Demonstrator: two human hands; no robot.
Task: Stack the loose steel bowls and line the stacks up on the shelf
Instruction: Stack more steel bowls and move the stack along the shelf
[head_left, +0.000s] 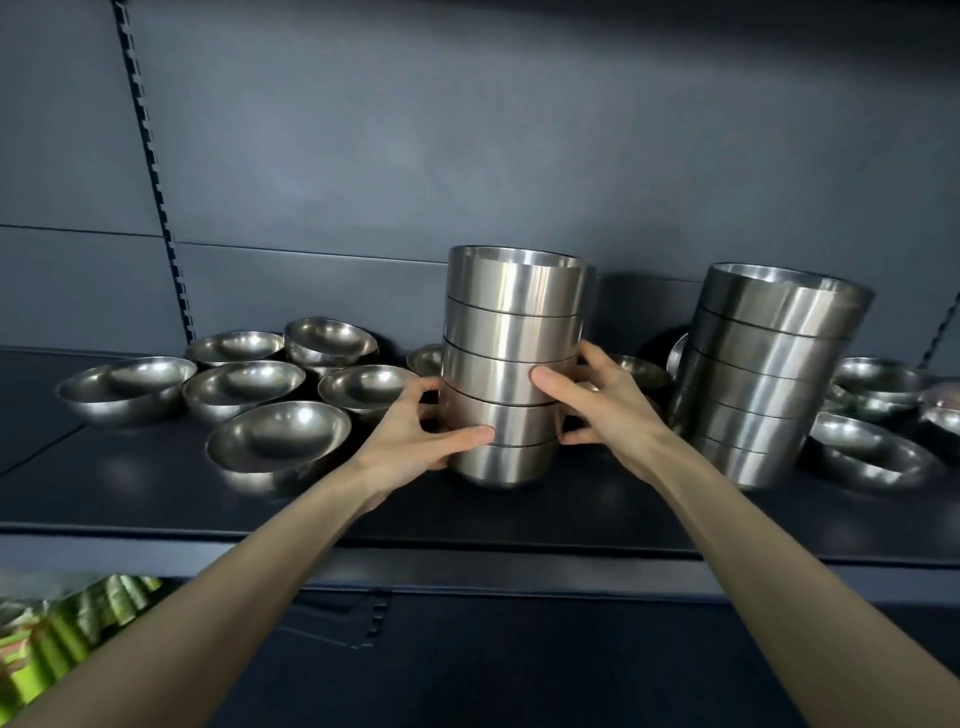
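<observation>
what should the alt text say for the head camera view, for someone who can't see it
A person's left hand and right hand grip a stack of steel bowls from either side at a dark shelf. A second stack stands to its right, and loose bowls lie scattered open side up on both sides.

No legible marking: no text, label, brand, number or sign can be read on the centre stack of brushed steel bowls (511, 364), the loose shallow steel bowls (280, 436) or the dark grey metal shelf (156, 493) — all surfaces plain.
</observation>
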